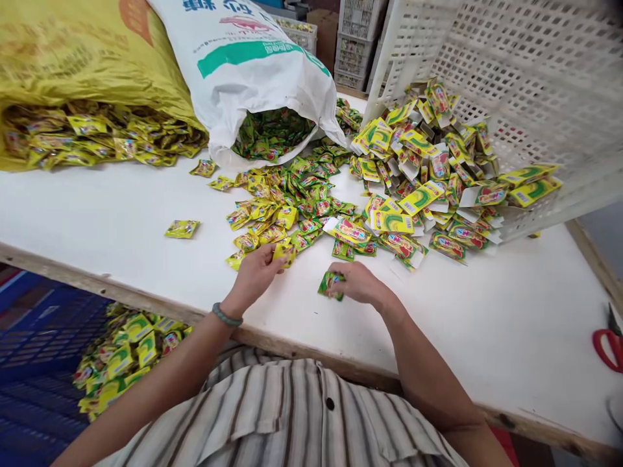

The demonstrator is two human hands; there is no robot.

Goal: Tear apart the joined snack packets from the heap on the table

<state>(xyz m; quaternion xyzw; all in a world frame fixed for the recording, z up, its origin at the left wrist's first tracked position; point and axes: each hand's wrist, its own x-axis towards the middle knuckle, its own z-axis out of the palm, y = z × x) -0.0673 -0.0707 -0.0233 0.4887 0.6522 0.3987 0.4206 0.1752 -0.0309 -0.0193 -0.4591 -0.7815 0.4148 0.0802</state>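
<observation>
My left hand (259, 272) pinches a yellow packet (285, 255) at the near edge of a loose pile of yellow packets (265, 211). To its right, my right hand (355, 281) has its fingers closed on a green packet (329, 284), just above the white tabletop (292, 311). Green packets (316, 188) lie behind, mixed into the pile. Small yellow printed boxes (389, 222), some with open flaps, are heaped beyond my right hand. One yellow packet (182, 228) lies apart on the left.
A yellow sack (87, 58) and a white sack (253, 65) spill packets at the back. A white crate (535, 84) lies tipped at the right with boxes. Red-handled scissors (608, 347) lie at the right edge. A blue crate (39, 337) of boxes stands below the table's left.
</observation>
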